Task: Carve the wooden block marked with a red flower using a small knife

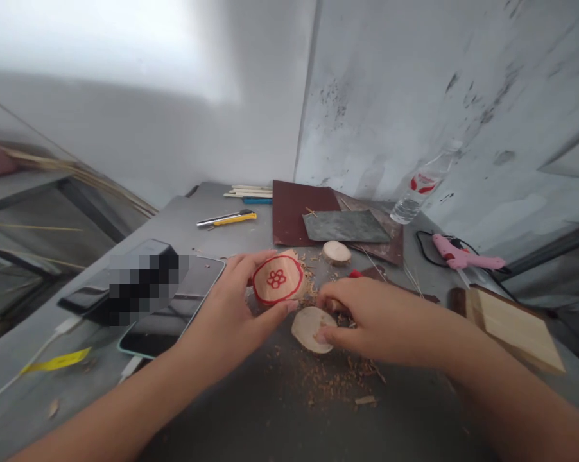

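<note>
Round pale wood slice with a hand-drawn red ring and red flower outline [276, 278], tilted and clamped between the thumb and fingers of the left hand [232, 301], just left of centre above the grey worktable [222, 417]. Plain pale round wood disc [309, 329] low on the table, just beside that slice and under the right hand [366, 314], fingers bunched together at its edge, firmness of any grip impossible to tell. Loose pale wood shavings [332, 378] scattered around and below. Farther off, a small cut wood disc [336, 253], dark red sandpaper sheet [289, 212], yellow utility knife [226, 219], pink hot glue gun [463, 253], clear plastic water bottle [414, 192], black-screened smartphone [164, 327]
</note>
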Tool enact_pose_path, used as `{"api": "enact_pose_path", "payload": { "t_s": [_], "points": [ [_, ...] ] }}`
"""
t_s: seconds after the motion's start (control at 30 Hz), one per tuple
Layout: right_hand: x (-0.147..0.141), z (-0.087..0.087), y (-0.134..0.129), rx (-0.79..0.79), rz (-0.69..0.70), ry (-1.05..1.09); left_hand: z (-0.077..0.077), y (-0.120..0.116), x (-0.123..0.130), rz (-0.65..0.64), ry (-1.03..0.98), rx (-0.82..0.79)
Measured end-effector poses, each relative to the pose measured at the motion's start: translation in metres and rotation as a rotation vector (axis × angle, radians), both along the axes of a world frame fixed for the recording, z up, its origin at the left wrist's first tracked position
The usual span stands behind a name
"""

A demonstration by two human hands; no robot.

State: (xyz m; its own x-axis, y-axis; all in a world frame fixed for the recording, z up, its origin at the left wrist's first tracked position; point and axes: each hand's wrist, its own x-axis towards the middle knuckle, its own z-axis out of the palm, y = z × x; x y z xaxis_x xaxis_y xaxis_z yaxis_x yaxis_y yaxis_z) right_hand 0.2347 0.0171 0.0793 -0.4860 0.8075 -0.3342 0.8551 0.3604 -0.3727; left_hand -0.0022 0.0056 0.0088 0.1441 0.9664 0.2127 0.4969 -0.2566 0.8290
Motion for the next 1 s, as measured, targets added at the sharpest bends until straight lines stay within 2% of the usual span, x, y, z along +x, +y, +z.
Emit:
{"api": "enact_pose_path", "payload": {
  "t_s": [0.13, 0.23, 0.37, 0.47, 0.6, 0.8, 1.0],
  "points": [
    [-0.008, -0.001, -0.006, -0.008, -0.004, 0.006, 0.000, -0.001, 0.001, 0.004, -0.060, -0.019],
    [-0.012, 0.001, -0.011, 0.006, 0.044, 0.012, 0.001, -0.002, 0.003, -0.001, -0.117, -0.048],
    [-0.017, 0.003, -0.019, 0.104, 0.129, -0.005, 0.002, -0.002, 0.003, 0.005, -0.179, -0.055],
    [-0.020, 0.002, -0.021, 0.158, 0.119, 0.003, 0.000, -0.002, 0.002, 0.004, -0.185, -0.067],
    [-0.020, 0.002, -0.019, 0.142, 0.098, -0.024, -0.001, -0.002, 0.002, 0.001, -0.176, -0.068],
    [-0.016, 0.008, -0.017, 0.117, 0.138, 0.024, 0.004, -0.005, 0.004, -0.059, -0.238, -0.068],
    [-0.017, 0.007, -0.015, 0.056, 0.053, 0.074, 0.006, -0.009, 0.002, -0.145, -0.166, 0.058]
  ]
}}
